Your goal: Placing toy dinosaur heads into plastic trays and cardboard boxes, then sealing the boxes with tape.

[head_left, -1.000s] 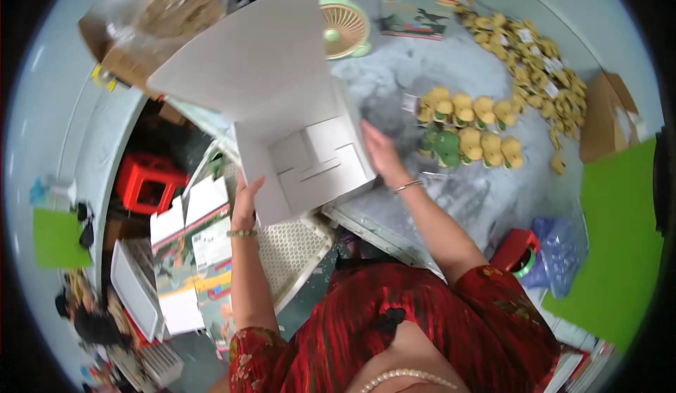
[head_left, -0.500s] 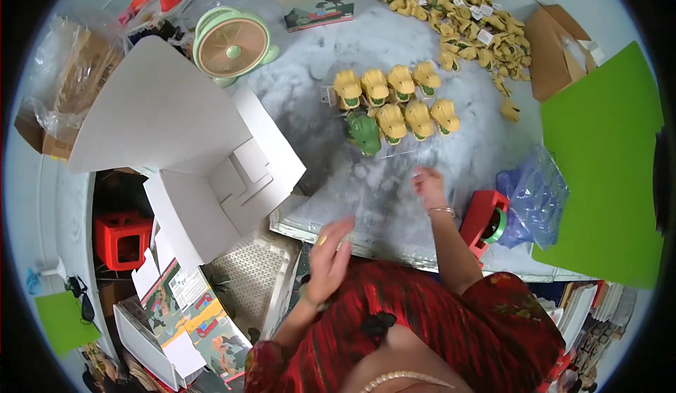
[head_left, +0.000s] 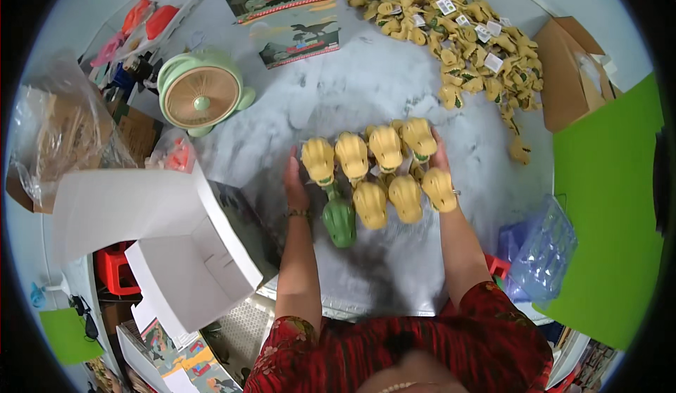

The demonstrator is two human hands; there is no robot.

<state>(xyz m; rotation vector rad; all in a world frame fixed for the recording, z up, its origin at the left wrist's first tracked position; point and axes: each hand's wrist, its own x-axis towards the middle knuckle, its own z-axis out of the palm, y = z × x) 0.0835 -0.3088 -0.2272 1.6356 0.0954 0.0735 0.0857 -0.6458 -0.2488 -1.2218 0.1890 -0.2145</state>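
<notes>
Two rows of yellow dinosaur-head toys (head_left: 385,148) stand close together as one block in front of me, with one green dinosaur-head toy (head_left: 339,223) at the near left corner. Whatever holds them together underneath is hidden. My left hand (head_left: 296,182) lies along the block's left side, fingers stretched forward. Against the right side is my right hand (head_left: 441,155), partly hidden behind the end toys. The block is held between both hands; whether it is off the table cannot be told.
A heap of yellow dinosaur toys (head_left: 479,48) lies at the far right beside a cardboard box (head_left: 574,69). Clear plastic packaging (head_left: 539,249) lies at right. To the left stand a green fan (head_left: 202,101) and an opened white carton (head_left: 186,266). Printed boxes (head_left: 299,37) stand at the back.
Both hands have moved forward from the table's near edge to the two sides of the toy block. The block has come nearer to me and looks larger. The view has shifted too.
</notes>
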